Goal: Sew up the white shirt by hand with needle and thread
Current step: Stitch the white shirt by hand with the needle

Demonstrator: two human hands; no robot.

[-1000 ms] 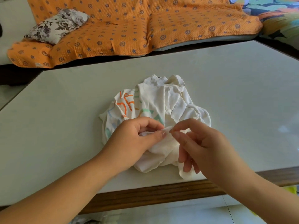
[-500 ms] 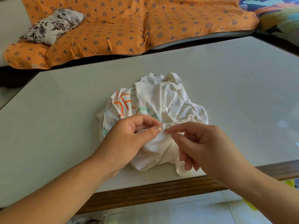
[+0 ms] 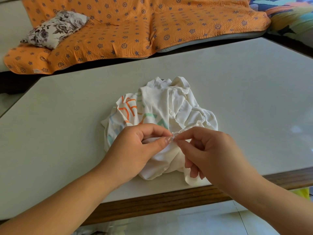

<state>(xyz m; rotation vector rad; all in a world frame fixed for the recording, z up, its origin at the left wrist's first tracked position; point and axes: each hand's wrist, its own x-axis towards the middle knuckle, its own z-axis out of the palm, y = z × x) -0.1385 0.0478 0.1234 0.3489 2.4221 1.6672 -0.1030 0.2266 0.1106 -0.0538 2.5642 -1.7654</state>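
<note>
The white shirt (image 3: 171,106), crumpled, with orange and green print on its left side, lies bunched on the table near the front edge. My left hand (image 3: 135,148) pinches a fold of the shirt's seam between thumb and forefinger. My right hand (image 3: 211,153) meets it from the right, thumb and forefinger pinched together at the same fold on a thin needle (image 3: 175,137) that barely shows. The thread is too fine to make out.
The pale table (image 3: 67,116) has a wooden front edge (image 3: 152,206). Behind it an orange patterned blanket (image 3: 135,26) covers a couch, with a floral pillow (image 3: 55,29) at the left. Tiled floor shows below the table edge.
Both hands stayed at the seam. My right fingertips closed in against the left thumb, and the view shifted slightly.
</note>
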